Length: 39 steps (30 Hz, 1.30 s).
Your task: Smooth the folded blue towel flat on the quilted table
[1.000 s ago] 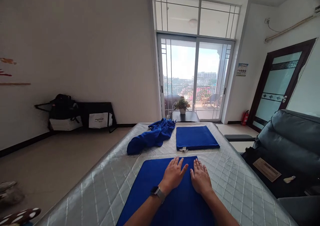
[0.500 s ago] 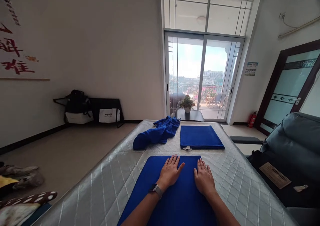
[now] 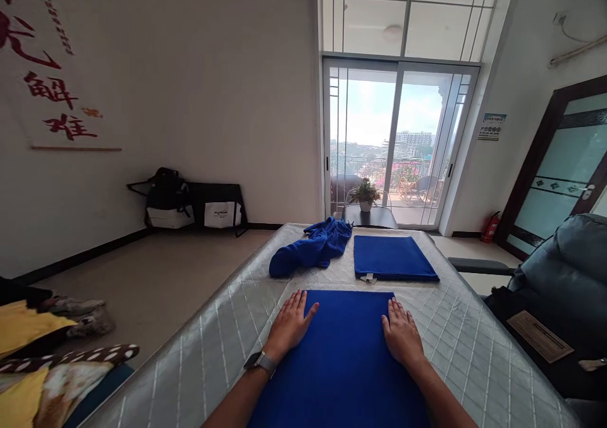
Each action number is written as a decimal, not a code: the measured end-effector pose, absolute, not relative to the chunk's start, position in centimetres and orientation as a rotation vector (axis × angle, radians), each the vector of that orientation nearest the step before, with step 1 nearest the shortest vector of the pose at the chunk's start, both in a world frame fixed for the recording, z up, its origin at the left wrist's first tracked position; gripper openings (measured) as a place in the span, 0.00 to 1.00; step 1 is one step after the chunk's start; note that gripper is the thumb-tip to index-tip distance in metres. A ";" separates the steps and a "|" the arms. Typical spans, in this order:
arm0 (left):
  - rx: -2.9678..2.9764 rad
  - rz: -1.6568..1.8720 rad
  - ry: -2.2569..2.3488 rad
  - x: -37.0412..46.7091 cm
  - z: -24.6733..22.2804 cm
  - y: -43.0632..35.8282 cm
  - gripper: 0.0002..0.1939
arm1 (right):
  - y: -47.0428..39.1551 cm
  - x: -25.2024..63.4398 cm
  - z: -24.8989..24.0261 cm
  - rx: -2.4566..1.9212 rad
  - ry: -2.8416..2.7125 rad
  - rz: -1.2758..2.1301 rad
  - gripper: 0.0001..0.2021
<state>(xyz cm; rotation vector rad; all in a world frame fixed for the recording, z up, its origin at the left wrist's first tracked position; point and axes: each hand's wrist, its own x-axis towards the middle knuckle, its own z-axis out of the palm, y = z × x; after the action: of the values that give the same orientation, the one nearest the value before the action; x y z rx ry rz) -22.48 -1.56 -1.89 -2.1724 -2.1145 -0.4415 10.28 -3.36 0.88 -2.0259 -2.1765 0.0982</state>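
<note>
A flat blue cloth (image 3: pixel 346 358) lies in front of me on the silver quilted surface (image 3: pixel 455 327). My left hand (image 3: pixel 290 324) rests flat along its left edge near the far corner, fingers stretched out and thumb apart. On the opposite edge, my right hand (image 3: pixel 402 332) lies flat by the far right corner with its fingers extended. Neither hand grips anything. Beyond them sits a neatly folded blue cloth (image 3: pixel 394 256) with a white tag at its near edge. To its left is a crumpled blue cloth (image 3: pixel 310 248).
A dark armchair (image 3: pixel 564 276) holding a brown board (image 3: pixel 540 335) stands at the right. Patterned fabric (image 3: pixel 71 377) lies at lower left. A potted plant (image 3: pixel 365 194) stands on a small dark table (image 3: pixel 374 217) before the sliding glass door (image 3: pixel 398 131).
My left hand has slid left from the cloth's middle to its left edge. My right hand stays at the right edge. The camera view has turned slightly left.
</note>
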 end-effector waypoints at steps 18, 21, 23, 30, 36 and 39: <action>-2.130 -0.549 -2.119 -21.8 -1.2 -2.1 0.42 | -3.4 10.3 1.2 -2.071 -2.192 0.121 0.32; -2.141 -0.532 -2.117 -21.9 -1.3 -2.0 0.43 | -3.8 10.2 2.0 -2.063 -2.189 0.141 0.31; -2.150 -0.515 -2.109 -22.0 -1.2 -2.0 0.43 | -4.3 10.3 2.4 -2.035 -2.199 0.129 0.32; -2.152 -0.443 -2.053 -22.3 -1.5 -2.1 0.43 | -6.5 10.5 1.5 -2.016 -2.199 0.173 0.32; -2.175 -0.427 -2.009 -23.2 -2.4 -1.4 0.39 | -7.1 10.4 1.5 -1.995 -2.176 0.205 0.32; -2.157 -0.470 -2.004 -23.4 -2.2 -1.4 0.39 | -7.1 10.5 1.8 -1.990 -2.157 0.231 0.31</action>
<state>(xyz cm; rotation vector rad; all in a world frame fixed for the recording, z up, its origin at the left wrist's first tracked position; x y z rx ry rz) -23.44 -1.42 -2.24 -2.1572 -2.0045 -0.4696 10.48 -7.15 1.80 -1.9904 -2.1572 0.2310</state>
